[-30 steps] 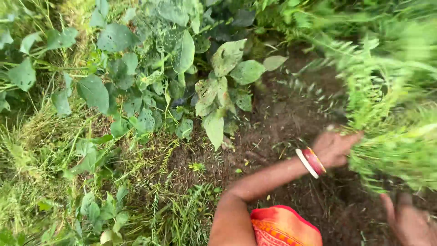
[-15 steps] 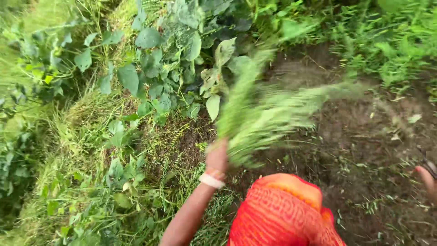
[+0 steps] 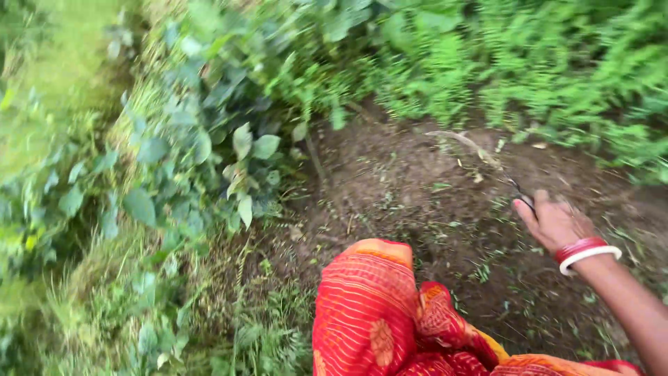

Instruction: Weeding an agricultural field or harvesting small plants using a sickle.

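Fingers (image 3: 539, 212) curled tight around a thin dark handle: the right hand (image 3: 557, 223), at three o'clock, grips a curved sickle (image 3: 480, 153) whose blade sweeps up toward one o'clock. The left hand is out of view. Bare soil (image 3: 403, 188) at centre looks cleared, with only loose cuttings scattered on it. Ferny weeds (image 3: 557, 69) at twelve to two and broad-leaved plants (image 3: 209, 153) at ten stand uncut. Orange cloth (image 3: 369, 313) sits at six.

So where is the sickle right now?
In the head view the sickle is at the right, its curved blade over the bare soil, gripped by the right hand, just below the ferns.
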